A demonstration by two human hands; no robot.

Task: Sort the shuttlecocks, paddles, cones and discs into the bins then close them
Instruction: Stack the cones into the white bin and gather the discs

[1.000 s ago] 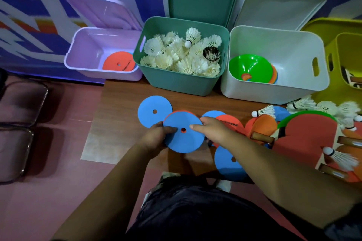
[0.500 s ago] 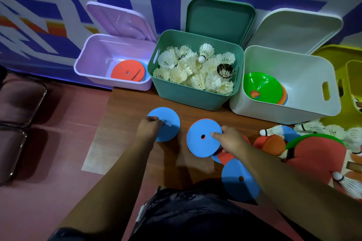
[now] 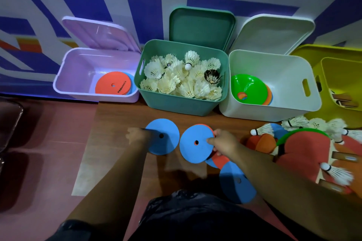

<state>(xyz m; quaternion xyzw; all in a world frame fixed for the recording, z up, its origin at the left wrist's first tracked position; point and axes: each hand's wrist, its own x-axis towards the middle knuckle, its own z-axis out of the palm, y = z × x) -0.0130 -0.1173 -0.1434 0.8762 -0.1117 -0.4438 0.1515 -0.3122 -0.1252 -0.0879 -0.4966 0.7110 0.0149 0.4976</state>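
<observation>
My left hand (image 3: 138,135), blurred by motion, closes over the left edge of a single blue disc (image 3: 166,141) on the wooden board. My right hand (image 3: 223,143) pinches the right edge of another blue disc (image 3: 194,148) with an orange one under it, tilted up off the board. More blue and orange discs (image 3: 235,184) lie beneath my right forearm. The lilac bin (image 3: 74,76) holds an orange disc (image 3: 112,84). Shuttlecocks (image 3: 182,80) fill the green bin (image 3: 176,103). A green cone (image 3: 247,89) sits in the white bin (image 3: 274,111).
A yellow bin (image 3: 337,76) at the far right holds paddle handles. Red paddles (image 3: 301,152), loose shuttlecocks (image 3: 313,124) and orange cones (image 3: 262,143) are piled at the right. All lids lean open against the wall. A dark chair (image 3: 9,119) stands at the left.
My left hand let go of the shared blue disc and reached left to the single blue disc. My right hand kept the blue-and-orange stack and lifted it slightly. The view tilted up.
</observation>
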